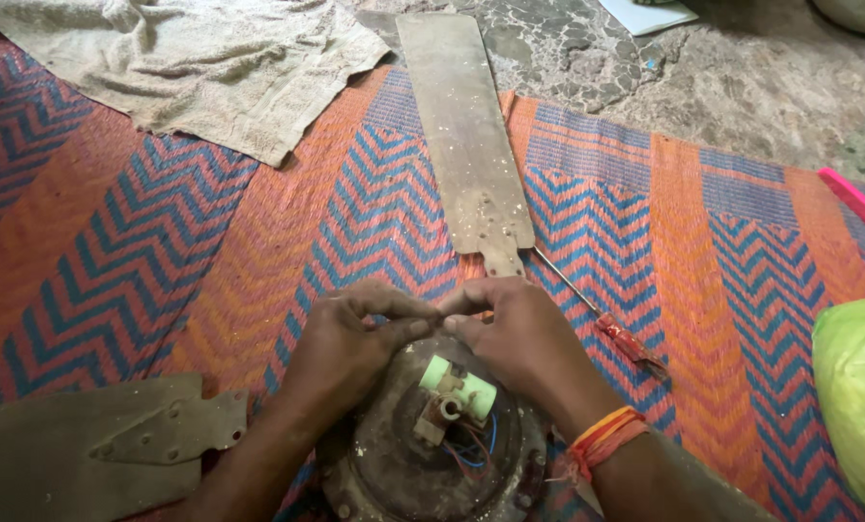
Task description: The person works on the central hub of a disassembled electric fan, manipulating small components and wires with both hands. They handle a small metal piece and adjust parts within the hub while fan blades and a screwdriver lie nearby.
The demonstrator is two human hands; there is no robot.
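The motor (432, 454) lies on the mat (259, 242) at the bottom centre of the view, with a pale green part (461, 385) on top. Both hands rest on its far rim. The left hand (350, 343) and right hand (519, 338) meet fingertip to fingertip, apparently pinching something small; it cannot be made out. A blade (466, 145) lies just beyond, a screwdriver (606, 324) beside the right hand, and a second blade (85, 445) at lower left.

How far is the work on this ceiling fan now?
Done: two blades lie detached on the mat. In hand: left hand and right hand meet fingertips over the motor housing. Left: wires and green part remain exposed; screwdriver lies unused.
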